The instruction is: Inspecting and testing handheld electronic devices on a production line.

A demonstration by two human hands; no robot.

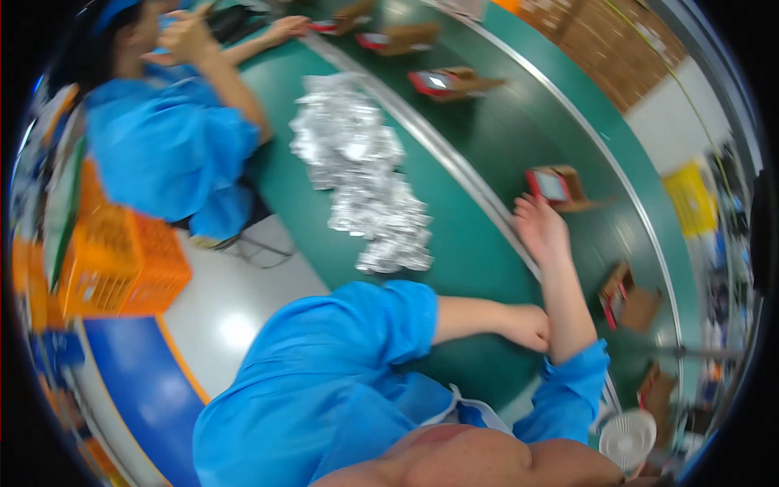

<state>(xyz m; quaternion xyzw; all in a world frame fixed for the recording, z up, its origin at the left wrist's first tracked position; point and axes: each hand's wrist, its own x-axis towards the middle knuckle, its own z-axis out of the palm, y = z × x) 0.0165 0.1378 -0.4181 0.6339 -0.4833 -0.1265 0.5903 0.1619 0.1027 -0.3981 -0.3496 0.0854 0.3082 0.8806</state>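
My right hand (542,231) is stretched over the edge rail of the conveyor, palm partly up and fingers apart. Its fingertips are near a red box with a pale panel (551,186), which sits in an open cardboard carton (574,187); whether they touch it I cannot tell. My left hand (529,327) is closed, held against or just beside my right forearm. Anything inside its curled fingers is hidden. A long heap of shiny silver packets (361,174) lies on the green tabletop (479,272), beyond my left forearm.
More open cartons with red items stand along the dark green conveyor (495,122), including one carton (641,308) to the right. A co-worker in blue (166,150) sits at the far left. Orange crates (122,260) stand on the floor. A round white fan-like object (627,438) is lower right.
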